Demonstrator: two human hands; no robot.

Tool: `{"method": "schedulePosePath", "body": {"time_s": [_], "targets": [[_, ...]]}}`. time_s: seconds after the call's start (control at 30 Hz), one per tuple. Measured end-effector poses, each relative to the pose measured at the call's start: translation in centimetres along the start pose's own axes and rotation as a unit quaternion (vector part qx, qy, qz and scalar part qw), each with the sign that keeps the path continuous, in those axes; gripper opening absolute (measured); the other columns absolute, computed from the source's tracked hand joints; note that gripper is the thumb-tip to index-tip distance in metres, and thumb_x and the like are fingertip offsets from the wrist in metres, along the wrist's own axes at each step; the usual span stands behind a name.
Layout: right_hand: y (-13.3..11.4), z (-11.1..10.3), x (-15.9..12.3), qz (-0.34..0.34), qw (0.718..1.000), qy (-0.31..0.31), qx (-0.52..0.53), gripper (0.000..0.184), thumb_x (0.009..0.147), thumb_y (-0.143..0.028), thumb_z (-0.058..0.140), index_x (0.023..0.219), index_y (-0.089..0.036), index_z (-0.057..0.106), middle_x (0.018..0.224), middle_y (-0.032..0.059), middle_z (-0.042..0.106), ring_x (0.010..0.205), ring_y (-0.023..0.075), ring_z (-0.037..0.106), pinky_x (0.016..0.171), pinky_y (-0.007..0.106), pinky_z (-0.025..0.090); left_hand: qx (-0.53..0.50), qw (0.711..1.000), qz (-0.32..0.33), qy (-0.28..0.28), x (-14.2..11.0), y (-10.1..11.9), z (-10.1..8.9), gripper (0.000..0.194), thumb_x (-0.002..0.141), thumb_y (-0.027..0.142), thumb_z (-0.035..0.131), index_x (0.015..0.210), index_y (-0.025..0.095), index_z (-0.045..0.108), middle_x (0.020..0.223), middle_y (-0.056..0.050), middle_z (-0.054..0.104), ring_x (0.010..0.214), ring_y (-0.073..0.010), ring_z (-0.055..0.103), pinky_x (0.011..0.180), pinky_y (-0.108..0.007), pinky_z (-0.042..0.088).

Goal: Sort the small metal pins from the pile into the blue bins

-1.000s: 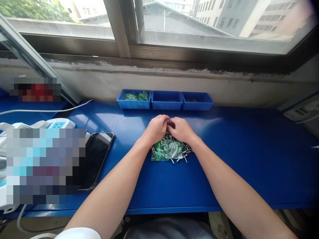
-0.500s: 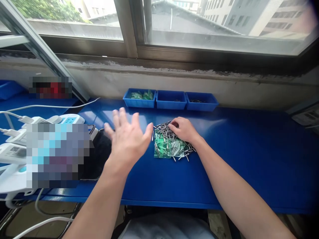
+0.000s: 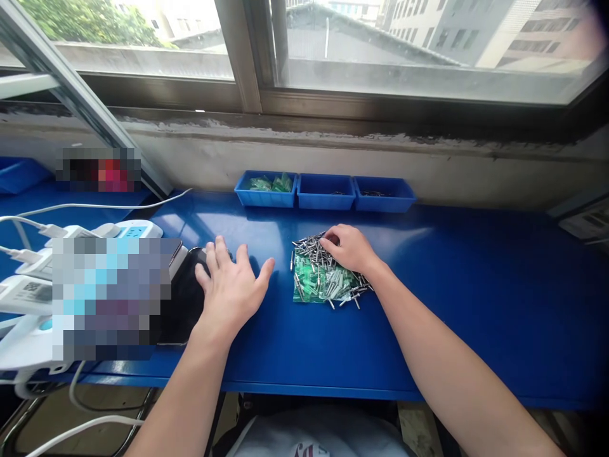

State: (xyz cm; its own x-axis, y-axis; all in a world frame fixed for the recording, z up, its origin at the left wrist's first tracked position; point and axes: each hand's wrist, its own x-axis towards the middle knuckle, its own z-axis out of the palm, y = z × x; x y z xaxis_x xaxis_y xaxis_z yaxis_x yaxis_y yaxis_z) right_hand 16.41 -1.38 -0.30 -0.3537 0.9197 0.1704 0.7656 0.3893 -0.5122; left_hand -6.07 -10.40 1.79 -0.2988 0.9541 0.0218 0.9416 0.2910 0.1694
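A pile of small metal pins and green plastic parts (image 3: pixel 320 274) lies on the blue bench (image 3: pixel 428 317). My right hand (image 3: pixel 349 249) rests on the pile's far right corner, fingers curled down among the pins; what they hold is hidden. My left hand (image 3: pixel 229 284) lies flat and open, fingers spread, on the bench to the left of the pile, its fingertips over the edge of a black phone (image 3: pixel 183 298).
Three blue trays stand at the back by the wall: the left one (image 3: pixel 266 188) holds green parts, the middle (image 3: pixel 326 190) and right (image 3: pixel 383 193) hold a few small pieces. White power strips and cables (image 3: pixel 95 230) sit at the left. A window runs above.
My left hand left the pile, swung left with fingers spread, and has come down flat onto the phone's edge. My right hand stayed on the pile. The view shifted slightly left.
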Motion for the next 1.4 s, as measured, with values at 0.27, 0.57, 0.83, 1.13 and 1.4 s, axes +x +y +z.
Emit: {"method": "schedulePosePath", "body": {"time_s": [0.27, 0.57, 0.83, 1.13, 1.4], "targets": [[-0.2, -0.1, 0.0, 0.002, 1.0, 0.0, -0.005, 0.027, 0.086, -0.039, 0.045, 0.078, -0.019, 0.062, 0.081, 0.005, 0.061, 0.077, 0.0166, 0.052, 0.064, 0.027, 0.035, 0.026, 0.999, 0.029, 0.006, -0.3, 0.7, 0.0, 0.071, 0.083, 0.06, 0.031, 0.134, 0.012, 0.041, 0.15, -0.018, 0.013, 0.137, -0.0393, 0.007, 0.104, -0.06, 0.015], [0.2, 0.3, 0.1, -0.011, 1.0, 0.019, -0.002, 0.027, 0.085, -0.038, 0.046, 0.078, -0.018, 0.063, 0.079, 0.0053, 0.062, 0.075, 0.0171, 0.054, 0.066, 0.027, 0.037, 0.002, 0.986, 0.167, -0.004, -0.3, 3.5, -1.0, 0.055, 0.086, 0.05, 0.035, 0.124, 0.015, 0.052, 0.141, -0.016, 0.036, 0.131, -0.0348, 0.028, 0.104, -0.05, 0.026], [0.4, -0.2, -0.2, 0.01, 0.986, 0.144, 0.087, 0.03, 0.084, -0.037, 0.044, 0.074, -0.016, 0.063, 0.067, 0.0018, 0.062, 0.063, 0.0139, 0.053, 0.062, 0.025, 0.037, -0.214, 0.945, 0.243, 0.051, 3.9, 7.3, -4.6, 0.032, 0.083, 0.035, 0.049, 0.103, 0.017, 0.065, 0.104, -0.007, 0.065, 0.099, -0.0217, 0.057, 0.091, -0.031, 0.044], [1.2, -1.3, -0.3, 0.037, 0.964, 0.191, 0.18, 0.032, 0.08, -0.04, 0.046, 0.076, -0.015, 0.065, 0.071, 0.003, 0.065, 0.066, 0.0144, 0.056, 0.064, 0.025, 0.042, -0.291, 0.921, 0.257, 0.02, 7.4, 7.5, -1.1, 0.026, 0.076, 0.031, 0.056, 0.092, 0.016, 0.07, 0.088, -0.005, 0.07, 0.082, -0.0174, 0.063, 0.077, -0.024, 0.048], [1.9, 0.1, 0.7, -0.084, 0.993, 0.079, 0.007, 0.034, 0.079, -0.016, 0.047, 0.106, -0.022, 0.067, 0.111, 0.0033, 0.065, 0.106, 0.019, 0.053, 0.096, 0.034, 0.039, -0.235, 0.939, 0.25, -0.01, 8.6, 7.7, 2.2, 0.028, 0.077, 0.025, 0.049, 0.092, 0.015, 0.071, 0.093, -0.009, 0.07, 0.09, -0.0232, 0.062, 0.081, -0.026, 0.046]]}}
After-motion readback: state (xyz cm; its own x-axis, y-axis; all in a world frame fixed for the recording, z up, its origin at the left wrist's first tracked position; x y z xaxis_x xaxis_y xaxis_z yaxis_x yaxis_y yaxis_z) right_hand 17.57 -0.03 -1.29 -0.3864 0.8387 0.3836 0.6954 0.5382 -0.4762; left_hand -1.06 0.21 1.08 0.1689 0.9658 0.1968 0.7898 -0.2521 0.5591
